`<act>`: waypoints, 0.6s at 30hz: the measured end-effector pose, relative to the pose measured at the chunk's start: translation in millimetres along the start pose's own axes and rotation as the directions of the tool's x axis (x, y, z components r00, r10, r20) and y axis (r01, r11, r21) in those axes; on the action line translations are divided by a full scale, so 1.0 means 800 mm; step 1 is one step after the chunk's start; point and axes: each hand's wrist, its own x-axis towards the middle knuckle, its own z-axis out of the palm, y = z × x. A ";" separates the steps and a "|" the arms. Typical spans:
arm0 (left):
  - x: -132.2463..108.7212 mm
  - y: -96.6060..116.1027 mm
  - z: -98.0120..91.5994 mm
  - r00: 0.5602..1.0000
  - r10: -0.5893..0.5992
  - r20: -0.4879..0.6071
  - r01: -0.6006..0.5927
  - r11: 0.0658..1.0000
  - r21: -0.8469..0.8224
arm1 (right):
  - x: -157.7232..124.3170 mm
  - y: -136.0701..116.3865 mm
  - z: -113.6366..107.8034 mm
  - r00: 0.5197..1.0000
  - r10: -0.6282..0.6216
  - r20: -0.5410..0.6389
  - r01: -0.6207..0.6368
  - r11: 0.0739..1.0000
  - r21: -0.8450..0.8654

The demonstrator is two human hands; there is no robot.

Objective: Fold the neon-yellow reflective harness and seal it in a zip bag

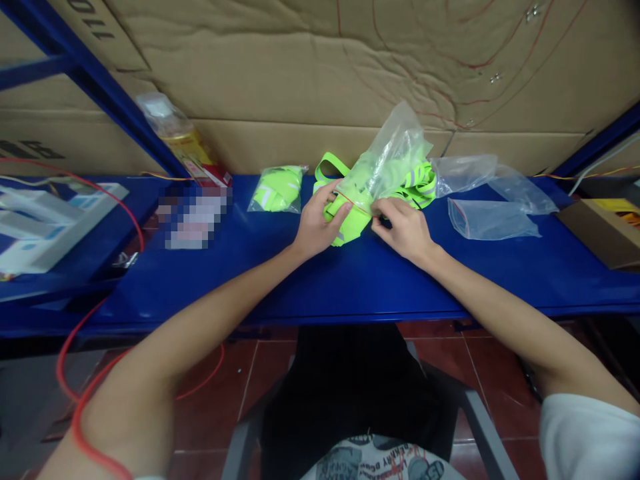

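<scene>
My left hand (pixel 324 220) is closed round a folded neon-yellow reflective strap (pixel 351 225), thumb on top, at the mouth of a clear zip bag (pixel 393 150). The bag's red-lined opening lies across the strap, and its body stands up and away from me. At the bag's right corner, my right hand (pixel 400 227) has its fingers curled in a pinch on the bag's edge. More loose yellow straps (pixel 423 185) lie in a heap behind and beside the bag, partly seen through it.
A packed bag of yellow strap (pixel 278 189) lies to the left. Several flat clear bags (pixel 493 219) lie to the right, near an open cardboard box (pixel 603 230). A plastic bottle (pixel 183 140) stands at the back left. A red hose (pixel 75 407) hangs beside my left arm.
</scene>
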 end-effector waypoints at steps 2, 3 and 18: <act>-0.001 -0.005 0.001 0.999 0.027 -0.017 -0.026 0.999 0.026 | 0.000 -0.002 -0.001 1.000 -0.030 0.004 0.030 0.999 -0.013; -0.001 -0.007 0.001 0.999 0.039 -0.023 -0.039 0.999 0.031 | -0.001 -0.002 -0.001 0.999 -0.044 0.013 0.044 0.999 -0.002; 0.011 0.009 -0.013 0.967 0.251 -0.035 -0.247 0.964 0.096 | 0.023 -0.010 -0.009 0.696 0.566 0.441 -0.618 0.161 0.769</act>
